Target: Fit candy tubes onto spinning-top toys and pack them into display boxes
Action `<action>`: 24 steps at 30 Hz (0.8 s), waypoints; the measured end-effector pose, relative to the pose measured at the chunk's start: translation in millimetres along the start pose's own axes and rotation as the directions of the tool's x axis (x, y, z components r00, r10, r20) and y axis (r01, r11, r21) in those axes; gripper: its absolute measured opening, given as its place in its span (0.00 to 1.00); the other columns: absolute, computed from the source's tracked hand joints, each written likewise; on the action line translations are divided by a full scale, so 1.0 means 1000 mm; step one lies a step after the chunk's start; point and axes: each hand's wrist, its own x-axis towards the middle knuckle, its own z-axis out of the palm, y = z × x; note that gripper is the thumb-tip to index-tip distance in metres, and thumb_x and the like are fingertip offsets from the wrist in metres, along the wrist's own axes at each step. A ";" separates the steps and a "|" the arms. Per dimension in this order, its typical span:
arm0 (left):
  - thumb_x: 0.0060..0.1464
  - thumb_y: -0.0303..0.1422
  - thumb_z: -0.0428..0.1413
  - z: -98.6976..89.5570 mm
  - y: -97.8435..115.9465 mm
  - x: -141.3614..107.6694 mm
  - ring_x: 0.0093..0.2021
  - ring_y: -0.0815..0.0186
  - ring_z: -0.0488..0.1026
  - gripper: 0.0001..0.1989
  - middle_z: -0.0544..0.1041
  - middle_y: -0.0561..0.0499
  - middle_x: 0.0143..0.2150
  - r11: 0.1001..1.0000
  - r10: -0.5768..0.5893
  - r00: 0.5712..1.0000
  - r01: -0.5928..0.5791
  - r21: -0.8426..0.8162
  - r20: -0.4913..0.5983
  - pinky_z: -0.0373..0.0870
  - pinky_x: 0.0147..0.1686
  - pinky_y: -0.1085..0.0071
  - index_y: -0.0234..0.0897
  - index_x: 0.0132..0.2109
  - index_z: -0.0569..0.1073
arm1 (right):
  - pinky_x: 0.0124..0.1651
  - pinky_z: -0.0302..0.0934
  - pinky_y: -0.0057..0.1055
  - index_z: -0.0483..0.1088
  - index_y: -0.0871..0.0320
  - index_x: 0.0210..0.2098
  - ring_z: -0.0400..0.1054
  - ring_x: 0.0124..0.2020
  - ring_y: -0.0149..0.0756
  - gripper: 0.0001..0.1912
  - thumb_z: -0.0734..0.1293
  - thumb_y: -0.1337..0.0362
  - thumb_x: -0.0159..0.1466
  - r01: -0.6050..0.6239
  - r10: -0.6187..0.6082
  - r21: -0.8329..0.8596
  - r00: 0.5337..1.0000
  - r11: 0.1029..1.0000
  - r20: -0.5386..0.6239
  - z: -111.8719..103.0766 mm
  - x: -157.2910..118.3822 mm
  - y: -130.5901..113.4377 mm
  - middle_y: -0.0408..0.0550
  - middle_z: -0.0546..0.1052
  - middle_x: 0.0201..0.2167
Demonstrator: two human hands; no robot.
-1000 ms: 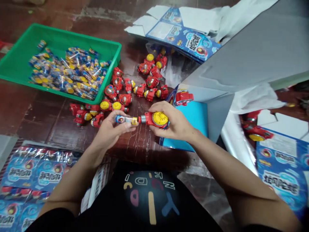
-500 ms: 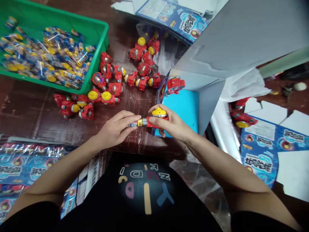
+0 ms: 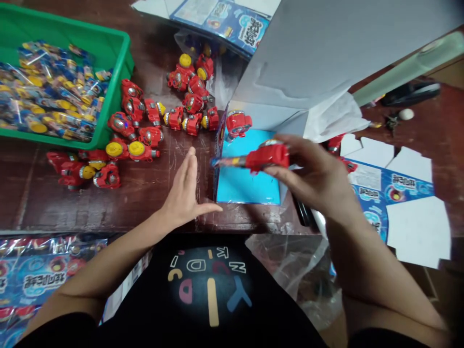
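Note:
My right hand [image 3: 311, 176] grips a red toy [image 3: 270, 155] above the light-blue floor of an open box [image 3: 248, 186]. A small tube with a yellow end [image 3: 232, 162] sticks out of the toy's left side, somewhat blurred. My left hand [image 3: 184, 191] holds nothing; its fingers point up and its thumb is stretched out beside the box's left edge. Another red toy [image 3: 239, 124] is at the box's back left corner. Several red and yellow toys [image 3: 174, 117] lie on the dark table left of the box.
A green bin [image 3: 125, 63] at the left holds many small blue and yellow tubes. The box's tall grey flap [image 3: 300, 58] rises at the back right. Printed blue card sheets [image 3: 402, 186] lie at the right. Wrapped packages [image 3: 47, 275] are at the lower left.
My right hand has lifted the red toy with its tube rightward over the box. My left hand has let go of the tube and opened. The view has shifted to the right.

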 end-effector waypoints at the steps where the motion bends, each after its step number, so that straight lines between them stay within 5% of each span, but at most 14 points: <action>1: 0.46 0.62 0.70 0.015 0.001 -0.001 0.81 0.31 0.45 0.78 0.40 0.19 0.81 0.998 -0.057 0.997 0.057 -0.007 0.044 0.56 0.75 0.35 0.35 0.81 0.26 | 0.56 0.76 0.49 0.71 0.47 0.66 0.79 0.52 0.49 0.32 0.73 0.42 0.67 0.032 -0.041 -0.154 0.998 0.988 -0.052 -0.008 0.002 0.003 0.52 0.81 0.57; 3: 0.44 0.59 0.73 0.044 0.004 -0.002 0.81 0.30 0.38 0.83 0.34 0.17 0.80 0.989 -0.145 0.979 0.145 0.017 0.145 0.50 0.76 0.32 0.34 0.79 0.19 | 0.51 0.76 0.47 0.70 0.49 0.67 0.79 0.48 0.49 0.31 0.69 0.42 0.70 0.076 -0.102 -0.414 0.994 0.907 -0.041 -0.016 0.008 0.005 0.55 0.81 0.53; 7: 0.56 0.49 0.70 0.078 0.013 -0.003 0.81 0.34 0.43 0.74 0.41 0.20 0.81 0.969 -0.247 0.938 0.235 0.078 0.245 0.46 0.76 0.31 0.36 0.78 0.17 | 0.34 0.69 0.36 0.70 0.49 0.69 0.78 0.39 0.46 0.29 0.63 0.44 0.74 0.231 -0.125 -0.689 0.972 0.687 0.201 -0.009 0.023 -0.001 0.55 0.81 0.47; 10: 0.59 0.52 0.67 0.086 0.024 -0.006 0.81 0.35 0.44 0.72 0.43 0.20 0.80 0.972 -0.235 0.936 0.221 0.081 0.262 0.44 0.76 0.31 0.34 0.77 0.15 | 0.30 0.62 0.33 0.70 0.49 0.69 0.77 0.37 0.48 0.30 0.63 0.44 0.74 0.325 -0.128 -0.749 0.942 0.577 0.310 0.001 0.041 0.000 0.58 0.81 0.46; 13: 0.59 0.55 0.65 0.077 0.030 -0.005 0.81 0.36 0.45 0.72 0.45 0.20 0.80 0.977 -0.211 0.941 0.197 0.080 0.266 0.44 0.76 0.33 0.29 0.77 0.15 | 0.31 0.63 0.37 0.71 0.50 0.68 0.77 0.35 0.52 0.32 0.62 0.41 0.73 0.364 -0.147 -0.738 0.927 0.568 0.344 0.005 0.060 0.002 0.61 0.82 0.46; 16: 0.63 0.60 0.58 0.028 0.008 0.004 0.80 0.40 0.51 0.62 0.51 0.26 0.80 0.968 -0.225 0.965 0.206 0.142 0.134 0.45 0.76 0.36 0.32 0.81 0.30 | 0.30 0.65 0.41 0.70 0.45 0.68 0.77 0.34 0.56 0.36 0.60 0.34 0.71 0.378 -0.223 -0.738 0.926 0.560 0.305 0.006 0.069 -0.016 0.62 0.82 0.42; 19: 0.73 0.48 0.50 -0.068 -0.056 0.014 0.76 0.47 0.59 0.34 0.64 0.35 0.76 0.855 -0.342 0.925 0.380 0.353 -0.169 0.51 0.74 0.41 0.36 0.77 0.59 | 0.30 0.68 0.44 0.65 0.46 0.72 0.79 0.40 0.63 0.40 0.64 0.33 0.68 0.350 -0.258 -0.714 0.936 0.606 0.239 0.030 0.074 -0.056 0.64 0.81 0.51; 21: 0.72 0.44 0.52 -0.138 -0.112 0.020 0.72 0.46 0.62 0.26 0.74 0.35 0.66 0.667 -0.474 0.809 0.588 0.458 -0.349 0.54 0.70 0.40 0.31 0.66 0.73 | 0.34 0.72 0.47 0.63 0.49 0.73 0.79 0.45 0.65 0.41 0.65 0.35 0.69 0.353 -0.195 -0.636 0.931 0.686 0.308 0.071 0.087 -0.085 0.66 0.78 0.58; 22: 0.71 0.48 0.53 -0.168 -0.139 0.022 0.71 0.48 0.62 0.26 0.78 0.37 0.60 0.608 -0.537 0.773 0.632 0.480 -0.339 0.53 0.70 0.41 0.28 0.59 0.77 | 0.39 0.74 0.50 0.62 0.52 0.73 0.79 0.48 0.65 0.41 0.64 0.36 0.70 0.324 -0.135 -0.592 0.930 0.738 0.341 0.099 0.098 -0.098 0.67 0.78 0.59; 24: 0.64 0.58 0.55 -0.212 -0.184 0.026 0.70 0.51 0.63 0.33 0.81 0.42 0.47 0.620 -0.572 0.778 0.618 0.483 -0.261 0.52 0.69 0.47 0.26 0.39 0.78 | 0.50 0.73 0.53 0.63 0.65 0.70 0.78 0.54 0.65 0.40 0.61 0.38 0.73 0.168 0.004 -0.530 0.951 0.831 0.308 0.157 0.127 -0.115 0.73 0.78 0.58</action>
